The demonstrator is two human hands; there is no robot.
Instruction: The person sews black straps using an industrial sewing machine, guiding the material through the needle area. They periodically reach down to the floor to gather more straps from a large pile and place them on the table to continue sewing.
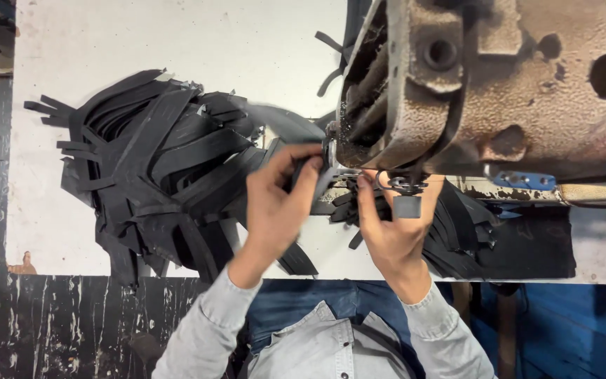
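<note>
My left hand [278, 203] pinches a black strip [303, 133] that blurs as it stretches up and left from the needle area of an old worn sewing machine [499, 77]. My right hand [391, 224] rests just under the machine's presser foot [401, 186], fingers touching the strip end and the dark pieces there. A big heap of black strips [156, 168] lies on the white table [142, 42] to the left of my left hand.
A second, smaller pile of black strips [457, 235] lies under the machine to the right. The table's front edge [106, 275] runs just ahead of my grey sleeves. Dark scuffed floor shows at left and below.
</note>
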